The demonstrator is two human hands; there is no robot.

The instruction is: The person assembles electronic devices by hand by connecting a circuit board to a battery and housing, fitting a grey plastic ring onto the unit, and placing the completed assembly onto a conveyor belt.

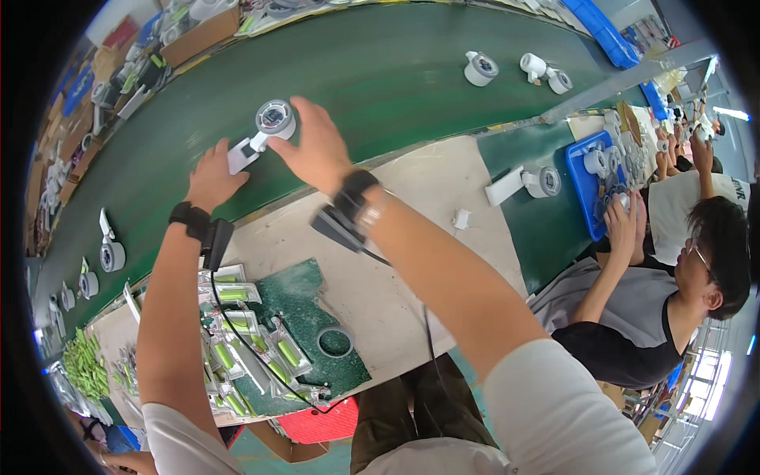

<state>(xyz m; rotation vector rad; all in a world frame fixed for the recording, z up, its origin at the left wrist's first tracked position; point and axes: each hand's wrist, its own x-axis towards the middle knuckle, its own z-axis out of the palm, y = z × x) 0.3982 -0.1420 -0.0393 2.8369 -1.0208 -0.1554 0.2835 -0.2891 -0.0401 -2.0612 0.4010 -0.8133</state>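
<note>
Over the green belt I hold a white device with a round grey-rimmed head [275, 119] and a short flat handle [241, 156]. My left hand [212, 176] has its fingers at the handle. At the right side of the round head, my right hand [317, 146] curls thumb and fingers about it. Dark parts show inside the open face of the head. Below my arms, on the bench, lie several white handle shells with green battery cells [277, 348], next to a grey ring [335, 342].
The green conveyor belt [380, 71] carries similar devices, such as one [480, 69] at the far right and one [112, 253] at left. Another device [542, 182] lies right of the bench's cardboard sheet [412, 190]. A co-worker [625, 301] sits at right by a blue tray [582, 190].
</note>
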